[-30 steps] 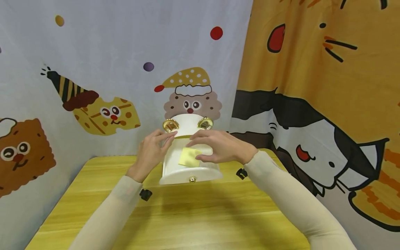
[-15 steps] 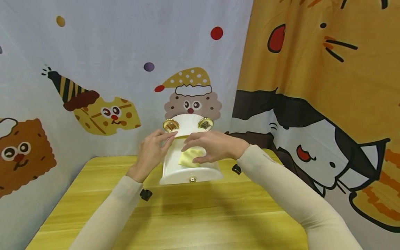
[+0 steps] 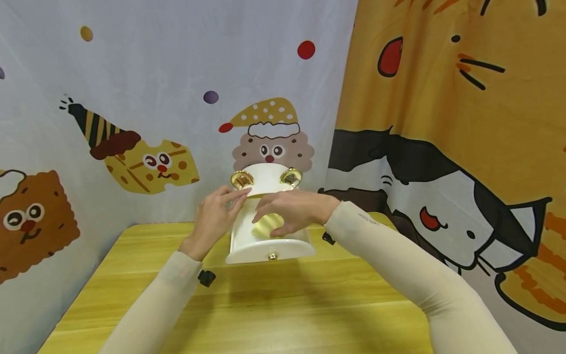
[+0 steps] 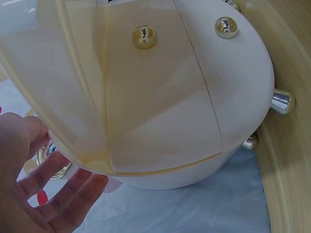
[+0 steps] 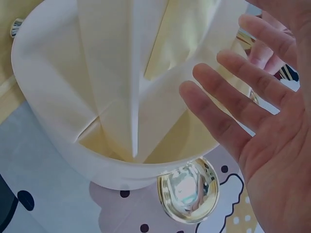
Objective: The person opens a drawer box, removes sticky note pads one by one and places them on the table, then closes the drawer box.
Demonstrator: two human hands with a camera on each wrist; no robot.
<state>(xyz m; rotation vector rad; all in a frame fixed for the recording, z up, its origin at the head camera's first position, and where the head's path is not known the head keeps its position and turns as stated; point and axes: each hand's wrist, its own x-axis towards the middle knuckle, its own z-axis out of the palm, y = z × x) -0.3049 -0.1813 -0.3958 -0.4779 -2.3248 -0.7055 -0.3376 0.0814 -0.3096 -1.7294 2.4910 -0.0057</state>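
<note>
A small white cabinet with round gold ears stands at the back of the table, its top drawer pulled out. In the drawer lies a pale yellow square that looks like a pad of sticky notes. My right hand hovers over it with loosely bent fingers, hiding part of it. From the right wrist view, those fingers stand slightly apart and hold nothing. At the cabinet's upper left edge, my left hand touches the side with nearly straight fingers.
The wooden table stretches toward me. Lower drawers carry gold knobs, and shiny feet stand under the cabinet. A printed white curtain hangs behind, and an orange one hangs at the right.
My right hand has moved left and slightly nearer to me, covering more of the right side of the yellow pad. My left hand has stayed in place.
</note>
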